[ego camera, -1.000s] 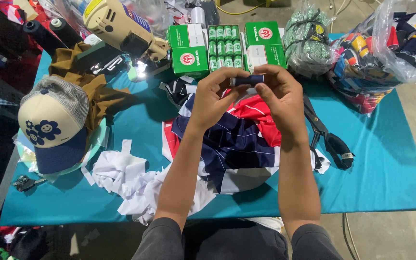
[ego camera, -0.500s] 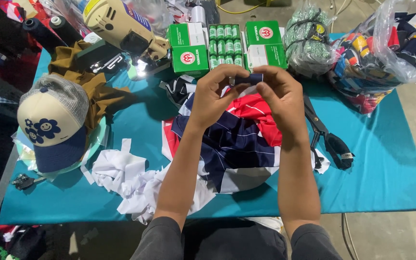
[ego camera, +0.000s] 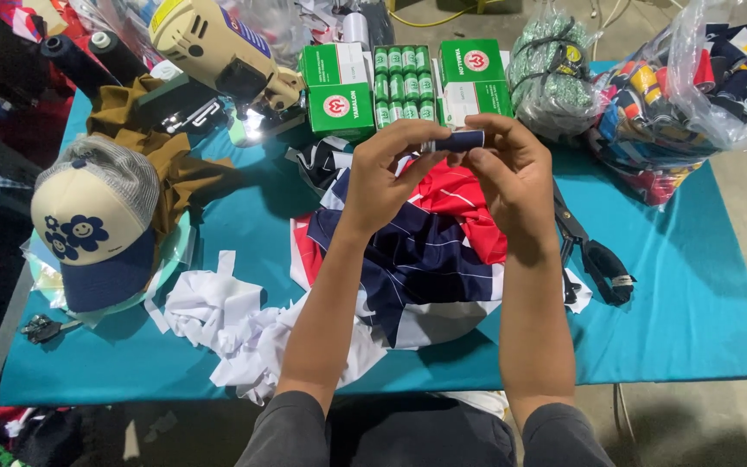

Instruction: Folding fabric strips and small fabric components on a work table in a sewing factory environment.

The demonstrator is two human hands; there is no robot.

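- Nearest you, your forearms rise from 6 o'clock over the white fabric scraps (ego camera: 218, 333) and the navy, red and white striped cloth (ego camera: 425, 251), which lies spread on the teal table (ego camera: 693, 320).
- Your left hand (ego camera: 382, 177) and right hand (ego camera: 512, 173) meet above the cloth, fingertips pinching a small dark blue thread spool (ego camera: 460, 140) from both ends, held level.
- By my reading, the spool is in hand but not yet put to use.
- At 12 o'clock, green thread boxes (ego camera: 399, 82) sit open; at 11, the cream sewing machine (ego camera: 209, 43); at 9, a cap (ego camera: 88, 225).

One cap (ego camera: 88, 227), three green boxes (ego camera: 336, 91) — one open — two dark spools (ego camera: 88, 56), one scissors (ego camera: 594, 251).
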